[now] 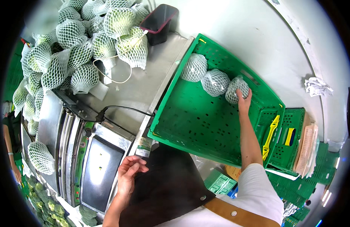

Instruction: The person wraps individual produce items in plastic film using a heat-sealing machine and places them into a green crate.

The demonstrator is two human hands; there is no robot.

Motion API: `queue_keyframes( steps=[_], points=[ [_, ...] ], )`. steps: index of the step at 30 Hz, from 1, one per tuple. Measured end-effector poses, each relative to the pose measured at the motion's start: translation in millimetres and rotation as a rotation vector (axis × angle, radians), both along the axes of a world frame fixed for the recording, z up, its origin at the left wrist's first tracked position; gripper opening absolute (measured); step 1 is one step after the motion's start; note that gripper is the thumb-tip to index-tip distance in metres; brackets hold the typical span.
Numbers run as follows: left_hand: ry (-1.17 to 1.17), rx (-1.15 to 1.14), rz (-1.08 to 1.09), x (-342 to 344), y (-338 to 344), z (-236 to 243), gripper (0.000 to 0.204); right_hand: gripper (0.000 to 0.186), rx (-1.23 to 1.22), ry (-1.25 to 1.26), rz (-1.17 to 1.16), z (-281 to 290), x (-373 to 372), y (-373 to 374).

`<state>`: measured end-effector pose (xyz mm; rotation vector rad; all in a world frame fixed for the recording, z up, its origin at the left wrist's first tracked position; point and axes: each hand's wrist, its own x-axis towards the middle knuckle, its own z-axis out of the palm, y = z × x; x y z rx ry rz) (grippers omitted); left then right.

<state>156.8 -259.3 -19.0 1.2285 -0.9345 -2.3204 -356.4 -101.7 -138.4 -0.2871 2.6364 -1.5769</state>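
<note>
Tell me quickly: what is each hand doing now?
Left hand: open, holding nothing, beside the metal machine.
Right hand: closed on a wrapped vegetable in the green crate.

Right hand [243,99] reaches far forward; left hand [129,172] hangs half-curled.

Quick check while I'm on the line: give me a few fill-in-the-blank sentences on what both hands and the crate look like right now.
1. The right hand rests on a wrapped vegetable inside the ____ crate.
2. The crate holds ____ wrapped vegetables in a row.
3. The left hand holds ____.
4. The netted vegetables are piled on the person's ____ side.

Missing words: green; three; nothing; left
</note>
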Motion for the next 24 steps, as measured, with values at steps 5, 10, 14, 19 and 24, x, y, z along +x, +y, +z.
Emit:
queue_keyframes(
  steps=[5,10,14,19,24],
  points=[
    [-0.008,-0.052,0.076,30.4,-5.3,1.6,0.015,0.094,0.371,0.363,0.145,-43.7,-12.7,6.8],
    [0.045,-0.223,0.227,94.8,-29.1,27.5,0.014,0.092,0.653,0.436,0.175,-39.6,-59.3,54.0],
    [-0.507,-0.806,0.731,219.1,-22.4,58.4,0.010,0.049,0.149,0.534,0.531,71.5,95.7,-101.2],
    [-1.731,-1.486,-0.131,337.7,-46.1,84.8,0.049,0.031,-0.227,0.847,1.568,166.7,358.4,-278.2],
    [-1.498,-1.728,-0.404,364.5,-78.6,65.7,0.042,0.042,-0.316,1.173,2.167,169.0,497.0,-378.0]
  ],
)
